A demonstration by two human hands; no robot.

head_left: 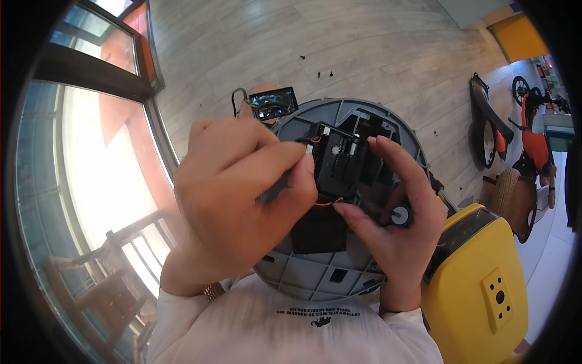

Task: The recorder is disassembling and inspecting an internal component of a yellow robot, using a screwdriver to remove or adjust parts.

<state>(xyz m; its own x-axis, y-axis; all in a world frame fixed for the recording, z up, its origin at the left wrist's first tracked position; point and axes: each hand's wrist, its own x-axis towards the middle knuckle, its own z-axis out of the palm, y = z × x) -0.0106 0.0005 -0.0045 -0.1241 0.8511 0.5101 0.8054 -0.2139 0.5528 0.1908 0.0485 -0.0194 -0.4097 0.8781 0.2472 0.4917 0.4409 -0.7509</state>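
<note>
A round grey plastic base (330, 276), ribbed on its underside, rests on my lap. Above it I hold a small black module (342, 161) with red wires trailing from it. My left hand (233, 194) pinches the module's left edge between thumb and fingers near a small white connector. My right hand (394, 212) grips the module's right side, index finger on top and thumb underneath. A small black wheel-like knob (401, 215) shows against my right palm.
A yellow housing (479, 279) with a dark window lies at my right. A small black circuit part with a cable (274, 103) sits on the wooden floor beyond the base. Loose screws (321, 74) dot the floor. Toy vehicles (533, 133) stand far right; a window (91, 182) is left.
</note>
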